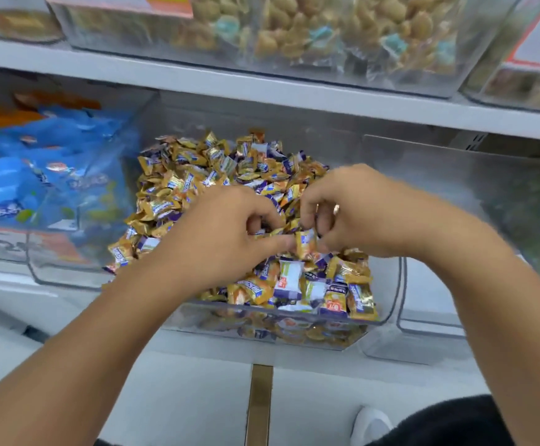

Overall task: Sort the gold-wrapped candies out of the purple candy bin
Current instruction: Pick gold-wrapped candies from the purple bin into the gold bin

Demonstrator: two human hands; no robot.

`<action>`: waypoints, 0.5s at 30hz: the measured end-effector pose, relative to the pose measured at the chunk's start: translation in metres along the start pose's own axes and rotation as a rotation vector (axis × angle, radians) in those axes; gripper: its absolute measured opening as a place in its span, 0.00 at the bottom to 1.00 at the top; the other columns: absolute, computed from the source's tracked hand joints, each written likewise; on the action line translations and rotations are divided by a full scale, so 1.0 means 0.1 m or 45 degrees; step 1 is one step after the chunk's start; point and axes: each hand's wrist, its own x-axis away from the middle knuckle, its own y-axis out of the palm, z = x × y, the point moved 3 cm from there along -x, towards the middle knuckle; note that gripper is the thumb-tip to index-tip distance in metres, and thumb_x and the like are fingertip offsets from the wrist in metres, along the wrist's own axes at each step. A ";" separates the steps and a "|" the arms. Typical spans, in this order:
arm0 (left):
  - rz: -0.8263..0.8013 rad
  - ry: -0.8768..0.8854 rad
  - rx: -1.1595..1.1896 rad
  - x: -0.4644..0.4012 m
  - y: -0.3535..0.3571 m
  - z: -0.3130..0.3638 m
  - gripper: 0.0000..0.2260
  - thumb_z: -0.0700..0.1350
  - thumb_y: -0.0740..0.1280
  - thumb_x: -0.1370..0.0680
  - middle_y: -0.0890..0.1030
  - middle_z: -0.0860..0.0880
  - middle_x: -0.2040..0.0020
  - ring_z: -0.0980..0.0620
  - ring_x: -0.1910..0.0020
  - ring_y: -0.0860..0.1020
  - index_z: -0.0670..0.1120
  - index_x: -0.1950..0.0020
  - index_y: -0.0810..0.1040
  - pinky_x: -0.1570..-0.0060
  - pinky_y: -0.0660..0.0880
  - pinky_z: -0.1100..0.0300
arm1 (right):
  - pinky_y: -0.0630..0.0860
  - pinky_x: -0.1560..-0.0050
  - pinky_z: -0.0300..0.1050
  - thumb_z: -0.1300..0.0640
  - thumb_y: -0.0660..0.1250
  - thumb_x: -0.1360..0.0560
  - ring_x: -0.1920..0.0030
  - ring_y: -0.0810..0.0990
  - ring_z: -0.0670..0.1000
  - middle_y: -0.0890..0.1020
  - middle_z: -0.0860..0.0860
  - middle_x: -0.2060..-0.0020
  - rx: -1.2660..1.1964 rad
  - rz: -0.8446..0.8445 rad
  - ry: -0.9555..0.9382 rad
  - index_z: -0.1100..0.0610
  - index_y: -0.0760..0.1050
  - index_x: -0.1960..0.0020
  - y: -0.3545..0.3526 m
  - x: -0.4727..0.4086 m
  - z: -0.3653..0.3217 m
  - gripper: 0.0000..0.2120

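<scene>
- head view: the bin (294, 312), a clear tub on a shelf, is heaped with gold candies (178, 188) and a few purple ones (289, 292) near its front.
- left hand (226, 233) and right hand (352, 210) meet over the pile, fingers curled; together they pinch one gold candy (305, 243).
- step, as i judge it: picking gold pieces out. next calls for lifting that piece clear without dragging its neighbours.
- the heap crests above the front rim, so pieces could spill.
- open room: an empty bin (429, 320) just right; blue packets (37, 175) crowd the left.
</scene>
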 end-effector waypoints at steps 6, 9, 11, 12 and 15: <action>-0.012 -0.079 0.374 -0.14 0.04 -0.02 0.06 0.52 0.75 0.28 0.72 0.56 0.76 0.58 0.77 0.68 0.50 0.59 0.84 0.74 0.62 0.69 | 0.74 0.62 0.37 0.46 0.77 0.33 0.59 0.78 0.39 0.80 0.44 0.58 -0.109 0.051 -0.111 0.46 0.78 0.51 0.05 0.15 -0.03 0.14; 0.012 -0.134 0.461 -0.18 0.05 -0.09 0.13 0.54 0.73 0.27 0.73 0.50 0.73 0.56 0.75 0.67 0.44 0.56 0.83 0.74 0.65 0.65 | 0.76 0.60 0.47 0.43 0.78 0.32 0.63 0.77 0.45 0.78 0.47 0.63 -0.022 0.051 -0.067 0.50 0.76 0.55 0.12 0.08 -0.07 0.16; 0.048 -0.141 0.452 -0.17 0.03 -0.10 0.10 0.53 0.70 0.24 0.80 0.50 0.68 0.54 0.71 0.76 0.47 0.55 0.82 0.68 0.75 0.56 | 0.76 0.60 0.49 0.48 0.78 0.30 0.64 0.76 0.47 0.77 0.47 0.67 -0.052 0.103 -0.067 0.52 0.74 0.60 0.10 0.06 -0.04 0.14; 0.072 -0.139 0.444 -0.15 0.01 -0.09 0.07 0.52 0.69 0.22 0.82 0.52 0.66 0.54 0.67 0.80 0.50 0.55 0.80 0.64 0.78 0.53 | 0.76 0.59 0.49 0.50 0.77 0.30 0.64 0.76 0.47 0.77 0.47 0.67 -0.086 0.168 -0.068 0.52 0.73 0.61 0.06 0.07 0.00 0.13; 0.073 -0.087 0.387 -0.07 -0.06 -0.04 0.06 0.43 0.64 0.18 0.83 0.55 0.62 0.59 0.62 0.82 0.53 0.51 0.78 0.62 0.79 0.59 | 0.73 0.58 0.44 0.58 0.72 0.28 0.63 0.76 0.43 0.80 0.46 0.64 -0.197 0.408 -0.058 0.50 0.75 0.57 -0.17 0.17 0.07 0.07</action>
